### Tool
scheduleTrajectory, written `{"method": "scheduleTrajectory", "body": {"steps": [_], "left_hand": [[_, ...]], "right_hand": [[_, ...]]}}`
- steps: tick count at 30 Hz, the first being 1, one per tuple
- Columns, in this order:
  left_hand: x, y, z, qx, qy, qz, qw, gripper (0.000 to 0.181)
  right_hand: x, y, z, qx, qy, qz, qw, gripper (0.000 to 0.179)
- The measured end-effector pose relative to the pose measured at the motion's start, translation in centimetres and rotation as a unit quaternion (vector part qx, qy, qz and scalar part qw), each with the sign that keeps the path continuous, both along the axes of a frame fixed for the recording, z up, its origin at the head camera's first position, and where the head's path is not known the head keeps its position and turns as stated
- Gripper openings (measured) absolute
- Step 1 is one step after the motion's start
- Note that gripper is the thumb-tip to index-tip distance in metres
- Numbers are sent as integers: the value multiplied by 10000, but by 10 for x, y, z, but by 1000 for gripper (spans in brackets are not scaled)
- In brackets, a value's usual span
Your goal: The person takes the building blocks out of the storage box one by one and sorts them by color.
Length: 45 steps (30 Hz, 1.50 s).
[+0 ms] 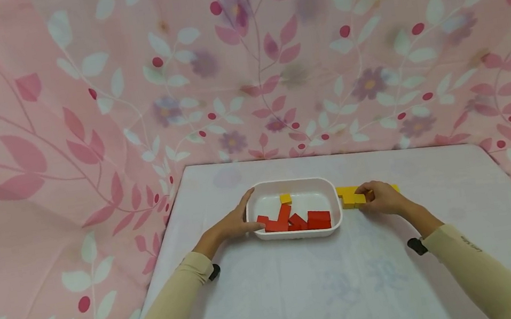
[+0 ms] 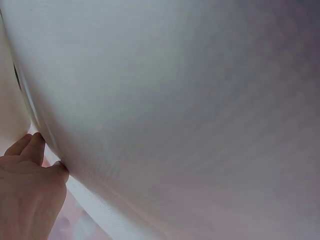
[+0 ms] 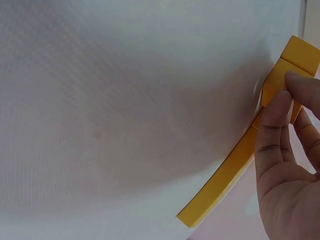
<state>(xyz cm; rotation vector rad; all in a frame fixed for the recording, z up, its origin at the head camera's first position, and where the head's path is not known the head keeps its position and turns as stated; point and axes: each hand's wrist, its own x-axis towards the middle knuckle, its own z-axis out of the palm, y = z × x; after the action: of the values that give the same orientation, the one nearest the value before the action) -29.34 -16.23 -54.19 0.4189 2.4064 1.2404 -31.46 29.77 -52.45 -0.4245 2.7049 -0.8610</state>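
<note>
A white tray point(image 1: 304, 233) holds several red blocks point(image 1: 319, 219) and one yellow block point(image 1: 285, 198). My left hand point(image 1: 233, 223) rests on the tray's left end, its fingers straight along the far left corner and the thumb across the near left rim. Beside the tray's right wall, my right hand point(image 1: 383, 197) pinches a yellow block point(image 3: 277, 81) between thumb and fingertips. Another yellow piece point(image 3: 302, 52) sits against that block. A long yellow bar point(image 3: 220, 182) lies by the same hand and passes partly behind the fingers.
Tray and blocks stand on a table point(image 1: 292, 294) with a white cloth. Behind and to the left hangs a pink floral curtain point(image 1: 244, 74), close to the table's far edge.
</note>
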Motion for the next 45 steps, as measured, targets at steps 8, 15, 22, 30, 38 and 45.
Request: {"method": "scheduleTrajectory", "body": {"steps": [8,15,22,30,38,45], "left_hand": [[2,1,1,-14,-45,57,10000,109],[1,2,0,19,-27,66,10000,109],[1,2,0,-41,-50,16,10000,108],[2,2,3,-161,4,59,9999,108],[2,1,0,-86,-11,58,9999,108],[1,1,1,-86,19,51,9999,107]], "right_hand": [[0,0,-2,-99,-103,-94,9999,44],[6,-1,1,-258,-27,-213,9994,50],[20,-2,11,-101,634,-88,9979,65],[23,0,12,82,576,-325,9978,65],[20,-3,20,-496,308,-200,9981,66],[19,-14,36,-1079,101,-174,9940,68]]}}
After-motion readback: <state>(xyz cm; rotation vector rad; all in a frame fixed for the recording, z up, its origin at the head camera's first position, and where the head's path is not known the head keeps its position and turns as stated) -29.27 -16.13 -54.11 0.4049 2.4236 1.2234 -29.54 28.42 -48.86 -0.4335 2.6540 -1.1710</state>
